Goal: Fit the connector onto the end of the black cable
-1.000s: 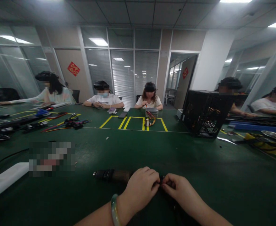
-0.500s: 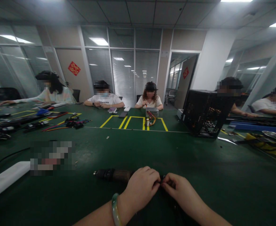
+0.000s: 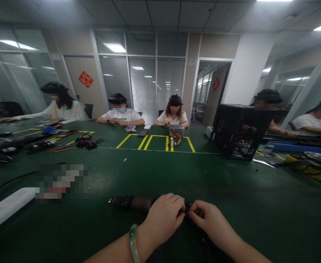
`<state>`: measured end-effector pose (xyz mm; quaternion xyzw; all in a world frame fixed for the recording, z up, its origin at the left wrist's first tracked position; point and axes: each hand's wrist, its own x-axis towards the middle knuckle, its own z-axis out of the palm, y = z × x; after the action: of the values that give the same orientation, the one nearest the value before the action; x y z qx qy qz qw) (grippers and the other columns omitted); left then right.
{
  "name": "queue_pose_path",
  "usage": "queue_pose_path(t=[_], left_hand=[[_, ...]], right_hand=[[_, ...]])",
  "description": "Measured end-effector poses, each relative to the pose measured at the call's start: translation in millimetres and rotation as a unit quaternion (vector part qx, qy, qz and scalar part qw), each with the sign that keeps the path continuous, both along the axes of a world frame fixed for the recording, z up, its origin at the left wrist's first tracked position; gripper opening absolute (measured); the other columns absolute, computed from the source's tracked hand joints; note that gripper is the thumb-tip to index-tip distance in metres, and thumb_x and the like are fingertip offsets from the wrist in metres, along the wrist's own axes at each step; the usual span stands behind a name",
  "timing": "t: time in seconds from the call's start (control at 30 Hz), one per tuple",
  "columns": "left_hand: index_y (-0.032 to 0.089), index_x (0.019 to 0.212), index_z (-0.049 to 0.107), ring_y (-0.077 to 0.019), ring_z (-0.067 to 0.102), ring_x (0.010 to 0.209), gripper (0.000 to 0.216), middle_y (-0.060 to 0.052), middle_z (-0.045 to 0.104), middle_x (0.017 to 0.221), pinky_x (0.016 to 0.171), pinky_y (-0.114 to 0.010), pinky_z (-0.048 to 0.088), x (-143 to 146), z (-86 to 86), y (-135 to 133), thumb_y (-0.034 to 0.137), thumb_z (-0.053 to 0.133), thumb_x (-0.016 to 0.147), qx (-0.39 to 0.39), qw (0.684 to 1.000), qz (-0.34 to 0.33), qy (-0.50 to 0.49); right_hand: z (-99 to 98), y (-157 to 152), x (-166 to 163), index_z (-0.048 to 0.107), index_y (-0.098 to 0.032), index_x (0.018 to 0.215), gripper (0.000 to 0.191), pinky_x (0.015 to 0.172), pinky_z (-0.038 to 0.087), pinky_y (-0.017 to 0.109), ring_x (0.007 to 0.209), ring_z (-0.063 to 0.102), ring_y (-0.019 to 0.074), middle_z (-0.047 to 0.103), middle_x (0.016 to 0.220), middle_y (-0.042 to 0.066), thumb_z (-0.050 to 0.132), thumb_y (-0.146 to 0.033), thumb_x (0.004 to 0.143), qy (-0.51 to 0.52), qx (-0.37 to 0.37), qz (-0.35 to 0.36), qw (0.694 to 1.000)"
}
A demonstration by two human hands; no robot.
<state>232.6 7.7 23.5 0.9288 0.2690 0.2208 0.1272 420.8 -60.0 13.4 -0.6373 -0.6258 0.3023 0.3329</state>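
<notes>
- Dark tool (image 3: 130,203) w/ metal tip: on tabletop, approx 9 o'clock from fingertips, tip aimed at 9. Its far end is hidden behind L hand; can't tell if they touch.
- L hand (image 3: 166,214): narrow pinch, thumb + fingers on small dark piece (image 3: 187,209), ID n/a, too small/dark.
- R hand (image 3: 210,219): narrow pinch too, same piece, from 3 o'clock side.
- Risk: piece could slip/drop, b/c tiny & only tips hold it; prob. hard to find, dark on dark green.
- Risk: L wrist or bangle (image 3: 133,243) might knock tool if arm swings to 11; it could roll, being roundish.
- Risk: black cable (image 3: 11,182) at 9–10, far L, might snag a wide L sweep.
- Edges: near table edge not visible. White bar (image 3: 9,206) at 9, well apart, limits L side.
- Room: green tabletop (image 3: 160,173) gives most space toward 12, up to yellow tape lines (image 3: 189,145); pale scrap (image 3: 125,159) at 10, black PC case (image 3: 237,133) at 1, well off. R side, 3 o'clock, also roomy.
</notes>
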Motion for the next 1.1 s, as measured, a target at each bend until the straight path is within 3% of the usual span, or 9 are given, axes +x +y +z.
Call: queue_pose_path(t=[0.47,0.83,1.1], left_hand=[[0.021,0.093,0.055,-0.0214,0.056,0.097,0.016,-0.002,0.062,0.104,0.089,-0.036,0.043,-2.1,5.9,-3.0,0.015,0.062,0.079,-0.017,1.000,0.004,-0.005],[0.020,0.089,0.058,-0.0202,0.056,0.099,0.005,-0.002,0.063,0.106,0.091,-0.036,0.042,-1.7,7.8,-2.5,0.016,0.059,0.086,0.001,1.000,-0.019,0.003],[0.021,0.097,0.056,-0.0216,0.056,0.105,0.016,-0.003,0.061,0.114,0.093,-0.037,0.043,-3.1,8.1,-3.6,0.017,0.061,0.082,-0.007,1.000,-0.004,0.001]], right_hand=[[7.1,-2.2,-1.0,0.065,-0.018,0.078,0.010,0.059,0.040,0.020,0.070,0.061,0.0152,0.067,0.074,-0.001,0.060,-0.025,0.085,0.003,-0.007,-0.001,1.000],[2.9,-0.4,1.2,0.065,-0.018,0.078,0.010,0.060,0.040,0.020,0.069,0.061,0.0149,0.066,0.073,-0.001,0.060,-0.024,0.084,-0.015,0.007,0.000,1.000],[8.1,-1.8,-0.3,0.065,-0.018,0.078,0.011,0.059,0.040,0.020,0.068,0.061,0.0148,0.066,0.072,-0.002,0.060,-0.026,0.085,-0.008,-0.006,0.002,1.000]])
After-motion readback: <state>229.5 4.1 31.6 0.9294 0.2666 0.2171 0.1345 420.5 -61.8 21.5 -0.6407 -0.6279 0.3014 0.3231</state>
